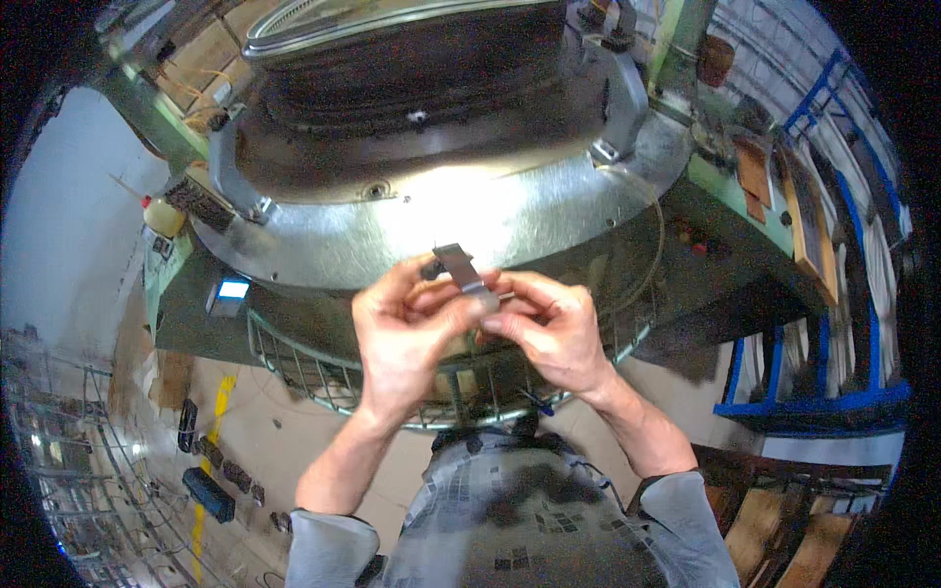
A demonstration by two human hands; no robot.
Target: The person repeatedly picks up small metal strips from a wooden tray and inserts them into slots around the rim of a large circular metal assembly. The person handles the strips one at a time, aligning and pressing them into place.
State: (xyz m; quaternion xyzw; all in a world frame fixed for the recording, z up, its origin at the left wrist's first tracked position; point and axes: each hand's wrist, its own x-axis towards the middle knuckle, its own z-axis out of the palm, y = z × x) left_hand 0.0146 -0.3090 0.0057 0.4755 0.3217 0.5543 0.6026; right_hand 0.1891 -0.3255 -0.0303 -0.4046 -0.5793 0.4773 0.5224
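The bare left hand (pixel 400 323) and bare right hand (pixel 555 328) are both closed to narrow pinches, thumbs against fingers, together holding the lower part of a small, flat, dark-grey metallic strip (pixel 456 266), which tilts up in front of a broad, curved, silvery metal machine rim (pixel 323 235)

Dark objects (pixel 209 495) lie on the floor (pixel 279 456) along a yellow stripe (pixel 223 397).
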